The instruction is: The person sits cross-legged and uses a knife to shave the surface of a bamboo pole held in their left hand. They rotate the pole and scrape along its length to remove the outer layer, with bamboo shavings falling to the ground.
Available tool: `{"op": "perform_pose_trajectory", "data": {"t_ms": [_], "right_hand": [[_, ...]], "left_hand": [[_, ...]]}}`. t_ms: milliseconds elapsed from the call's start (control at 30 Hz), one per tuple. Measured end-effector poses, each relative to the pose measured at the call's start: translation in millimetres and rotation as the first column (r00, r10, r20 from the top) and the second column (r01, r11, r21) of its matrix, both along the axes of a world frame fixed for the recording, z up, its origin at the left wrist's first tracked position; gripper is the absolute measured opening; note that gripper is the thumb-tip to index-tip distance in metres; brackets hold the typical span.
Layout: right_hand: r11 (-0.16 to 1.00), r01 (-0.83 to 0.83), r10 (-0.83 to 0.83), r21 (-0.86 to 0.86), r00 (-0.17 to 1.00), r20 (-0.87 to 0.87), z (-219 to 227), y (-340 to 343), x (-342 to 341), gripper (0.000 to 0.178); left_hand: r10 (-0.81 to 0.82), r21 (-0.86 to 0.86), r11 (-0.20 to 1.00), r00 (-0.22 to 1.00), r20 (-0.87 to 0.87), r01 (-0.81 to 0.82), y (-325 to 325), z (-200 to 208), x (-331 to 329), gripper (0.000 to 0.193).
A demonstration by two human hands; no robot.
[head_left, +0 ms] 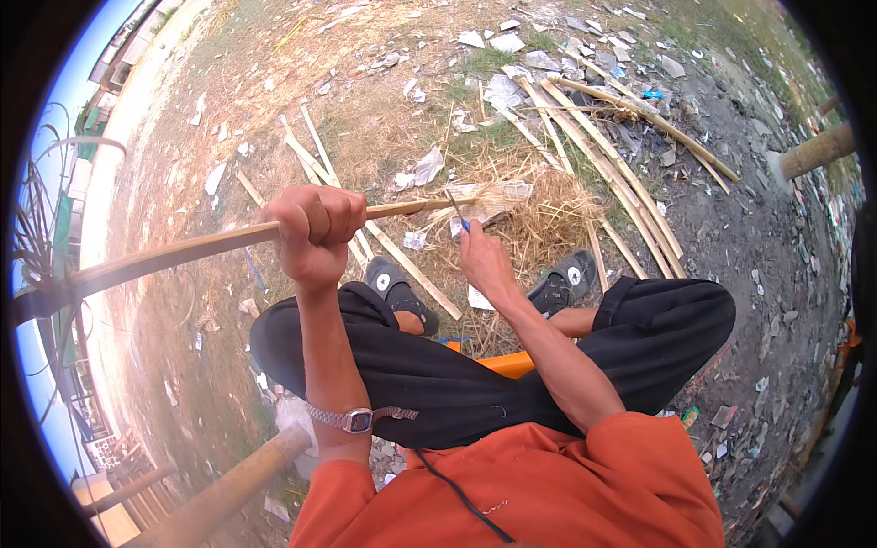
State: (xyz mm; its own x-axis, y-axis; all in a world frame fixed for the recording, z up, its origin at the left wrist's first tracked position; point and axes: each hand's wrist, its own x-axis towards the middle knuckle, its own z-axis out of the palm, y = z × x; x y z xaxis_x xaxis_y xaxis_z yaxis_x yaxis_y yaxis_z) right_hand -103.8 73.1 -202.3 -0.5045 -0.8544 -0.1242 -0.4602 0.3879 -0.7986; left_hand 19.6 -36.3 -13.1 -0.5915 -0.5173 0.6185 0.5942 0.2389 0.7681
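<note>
My left hand (318, 233) is closed in a fist round a long bamboo strip (210, 245), which runs from the far left edge to a tip in front of my right hand. My right hand (487, 263) grips a knife (455, 208) by its blue handle. The thin blade points up and away, against or just beside the strip near its tip; which of the two I cannot tell. Below the tip lies a heap of shavings (548, 203) on the ground, between and beyond my feet.
Split bamboo strips (630, 196) lie in a bundle at the right, and others (416, 269) lie ahead of my left foot. A thicker bamboo piece (676, 132) rests farther right. Bamboo poles (818, 151) stick in from the right and lower left. Paper scraps litter the dirt.
</note>
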Motion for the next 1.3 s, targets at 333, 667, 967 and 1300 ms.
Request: {"op": "perform_pose_trajectory", "data": {"t_ms": [333, 667, 967, 1300], "right_hand": [[0.997, 0.03, -0.028, 0.077, 0.999, -0.028, 12, 5, 13, 0.033], [0.986, -0.061, 0.066, -0.155, 0.998, 0.023, 93, 27, 28, 0.027], [0.982, -0.036, 0.033, -0.187, 0.999, -0.022, 112, 26, 56, 0.024], [0.984, -0.107, 0.086, -0.144, 0.985, -0.147, 82, -1, 53, 0.019]], "left_hand": [[0.161, -0.021, 0.987, 0.983, 0.089, -0.159, 14, 19, 5, 0.044], [0.636, 0.097, 0.758, 0.764, 0.107, -0.645, 14, 19, 1, 0.048], [0.676, 0.001, 0.732, 0.726, 0.126, -0.682, 32, 7, 19, 0.044], [0.857, 0.051, 0.514, 0.513, -0.047, -0.856, 29, 0, 7, 0.046]]}}
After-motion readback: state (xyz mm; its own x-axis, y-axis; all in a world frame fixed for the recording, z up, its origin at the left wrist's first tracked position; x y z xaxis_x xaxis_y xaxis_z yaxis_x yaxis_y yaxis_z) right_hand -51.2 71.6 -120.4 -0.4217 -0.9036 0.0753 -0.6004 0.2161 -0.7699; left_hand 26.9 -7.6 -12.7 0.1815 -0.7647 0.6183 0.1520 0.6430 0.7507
